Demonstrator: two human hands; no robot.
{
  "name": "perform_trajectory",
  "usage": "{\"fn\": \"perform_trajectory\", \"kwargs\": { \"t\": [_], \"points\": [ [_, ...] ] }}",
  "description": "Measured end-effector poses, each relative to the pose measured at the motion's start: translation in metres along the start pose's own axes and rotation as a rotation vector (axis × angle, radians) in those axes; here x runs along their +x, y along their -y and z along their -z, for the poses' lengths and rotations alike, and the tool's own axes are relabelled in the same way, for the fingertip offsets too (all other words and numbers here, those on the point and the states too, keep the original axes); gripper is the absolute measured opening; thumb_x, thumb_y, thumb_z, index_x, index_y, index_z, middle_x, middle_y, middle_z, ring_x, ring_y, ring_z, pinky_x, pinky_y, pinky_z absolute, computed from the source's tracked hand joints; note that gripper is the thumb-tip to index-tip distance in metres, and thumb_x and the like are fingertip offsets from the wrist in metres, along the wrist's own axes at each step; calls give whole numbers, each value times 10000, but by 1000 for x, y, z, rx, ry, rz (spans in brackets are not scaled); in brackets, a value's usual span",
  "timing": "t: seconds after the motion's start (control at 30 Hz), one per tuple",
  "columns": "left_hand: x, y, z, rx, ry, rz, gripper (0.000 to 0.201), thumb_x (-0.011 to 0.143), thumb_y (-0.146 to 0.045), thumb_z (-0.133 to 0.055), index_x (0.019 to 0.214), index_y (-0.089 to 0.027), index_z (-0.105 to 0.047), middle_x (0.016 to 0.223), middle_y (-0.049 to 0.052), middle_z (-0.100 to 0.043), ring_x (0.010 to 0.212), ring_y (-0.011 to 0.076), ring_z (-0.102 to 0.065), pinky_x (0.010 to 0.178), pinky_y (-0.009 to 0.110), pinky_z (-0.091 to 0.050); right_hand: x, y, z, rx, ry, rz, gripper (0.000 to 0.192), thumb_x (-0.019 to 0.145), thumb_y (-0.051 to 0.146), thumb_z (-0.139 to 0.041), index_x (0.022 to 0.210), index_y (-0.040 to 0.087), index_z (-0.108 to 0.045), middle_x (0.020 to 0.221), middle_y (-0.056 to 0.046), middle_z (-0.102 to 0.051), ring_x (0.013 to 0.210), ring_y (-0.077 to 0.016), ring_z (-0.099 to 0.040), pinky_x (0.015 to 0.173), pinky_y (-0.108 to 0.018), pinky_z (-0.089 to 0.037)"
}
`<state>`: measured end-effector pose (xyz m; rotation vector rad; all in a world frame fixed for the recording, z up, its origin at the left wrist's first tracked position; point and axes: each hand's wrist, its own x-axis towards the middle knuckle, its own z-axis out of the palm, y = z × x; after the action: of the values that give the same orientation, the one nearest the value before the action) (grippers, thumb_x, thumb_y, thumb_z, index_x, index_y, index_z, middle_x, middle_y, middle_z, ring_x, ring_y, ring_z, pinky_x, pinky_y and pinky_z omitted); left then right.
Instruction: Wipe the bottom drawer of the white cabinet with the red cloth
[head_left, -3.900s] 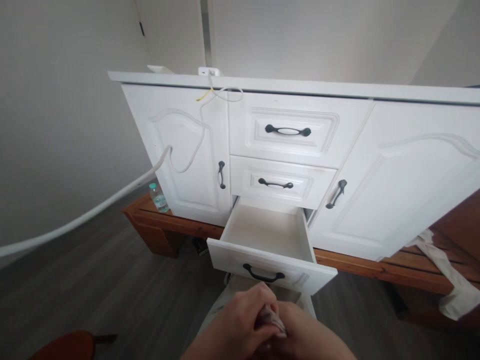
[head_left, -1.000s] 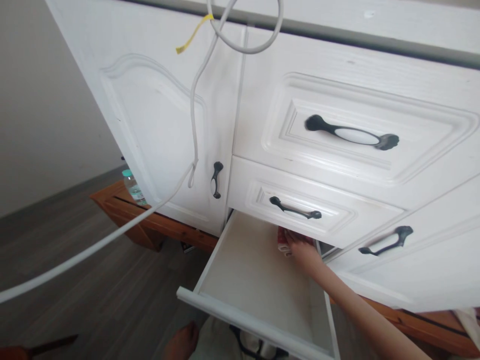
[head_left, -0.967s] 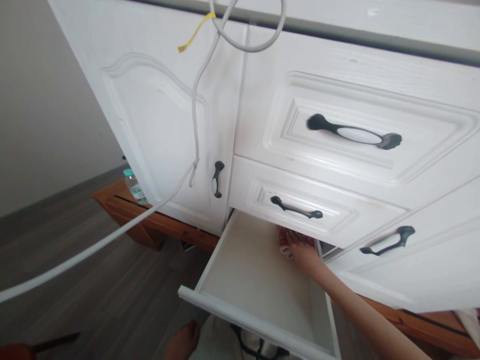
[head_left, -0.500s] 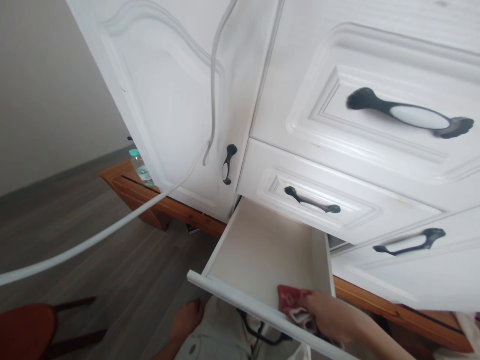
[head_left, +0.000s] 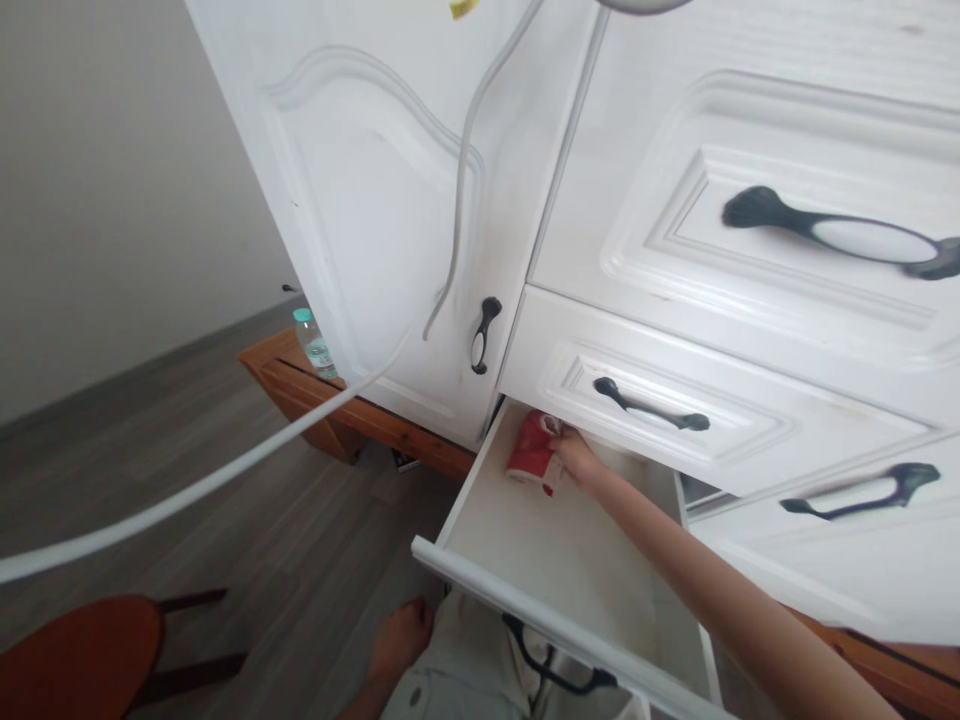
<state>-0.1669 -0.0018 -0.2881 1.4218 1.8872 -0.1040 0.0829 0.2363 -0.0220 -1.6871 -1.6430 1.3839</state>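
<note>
My right hand (head_left: 576,458) reaches deep into an open white drawer (head_left: 487,587) and grips a red-and-white cloth (head_left: 529,450). The cloth lies against the drawer's pale floor at the back left corner. Below the drawer front, my left hand (head_left: 405,635) rests closed by my light-coloured clothing, with nothing visible in it. A dark handle (head_left: 559,668) curves out from the drawer front.
White cabinet doors and drawers with dark handles (head_left: 651,408) rise above. A white cable (head_left: 300,425) crosses in front on the left. A bottle (head_left: 315,347) stands on a wooden ledge (head_left: 289,375); a reddish-brown stool (head_left: 82,655) is at lower left.
My right hand has moved with the cloth from the drawer's front right to its back left. My left hand stays low and closed. The view has shifted slightly.
</note>
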Motion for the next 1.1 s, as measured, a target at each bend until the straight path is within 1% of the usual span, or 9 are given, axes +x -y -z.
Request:
{"fn": "perform_trajectory", "kwargs": {
  "t": [0.1,0.2,0.37,0.5,0.6,0.7,0.9,1.0,1.1],
  "points": [
    [-2,-1,1,4,-20,18,417,1013,-270,-329,1030,-180,-736,1125,184,-816,1074,313,-774,844,408,-550,36,28,-17,-49,-41,-22,628,811,139,-397,1434,151,-477,1369,-178,-663,1179,-246,-691,951,-374,-592],
    [-2,-1,0,4,-34,31,417,1015,-284,-332,1028,-185,-736,1130,179,-816,1082,319,-771,844,413,-556,44,41,-26,-158,2,-27,597,839,115,-403,1429,151,-485,1330,-184,-670,1192,-261,-672,925,-365,-586],
    [0,1,-3,5,-26,11,408,1007,-275,-340,1016,-176,-736,1112,185,-817,1079,320,-771,858,413,-557,1,38,-40,-386,297,-47,317,755,95,-497,1015,120,-676,894,-116,-717,818,-237,-702,659,-294,-543],
    [1,1,-4,15,-23,-7,397,1013,-269,-343,991,-184,-730,1095,186,-819,1064,324,-776,843,417,-557,-43,41,-70,-552,601,40,97,655,79,-599,701,157,-634,704,-31,-654,663,-172,-618,575,-245,-452],
    [1,0,-3,26,-24,-12,389,1017,-262,-349,972,-194,-729,1074,177,-824,1045,314,-783,819,400,-556,-59,53,-88,-807,818,220,178,675,92,-603,810,137,-710,810,-77,-732,696,-187,-633,576,-252,-445],
    [1,0,-2,39,-29,-21,378,1017,-256,-356,978,-189,-726,1075,181,-824,1052,320,-783,810,397,-555,-65,65,-89,-948,889,310,317,722,97,-579,980,104,-762,962,-138,-785,739,-209,-674,607,-269,-473],
    [1,2,0,57,-18,-19,396,1030,-270,-337,985,-184,-722,1085,183,-820,1053,328,-781,797,397,-545,-96,46,-36,-975,918,229,369,790,125,-536,1077,87,-765,957,-175,-798,652,-207,-653,523,-272,-410],
    [1,3,-1,54,-10,-17,407,1043,-294,-328,999,-195,-720,1094,160,-822,1055,301,-781,791,366,-535,-128,5,13,-932,898,113,393,772,124,-524,1082,103,-765,918,-166,-797,677,-227,-677,539,-279,-407],
    [2,3,-1,46,4,-17,408,1046,-297,-331,1014,-190,-723,1113,156,-820,1069,293,-776,798,353,-530,-164,-43,60,-787,769,8,403,759,97,-492,1045,130,-774,935,-144,-799,806,-250,-721,636,-288,-450]
  ]
}}
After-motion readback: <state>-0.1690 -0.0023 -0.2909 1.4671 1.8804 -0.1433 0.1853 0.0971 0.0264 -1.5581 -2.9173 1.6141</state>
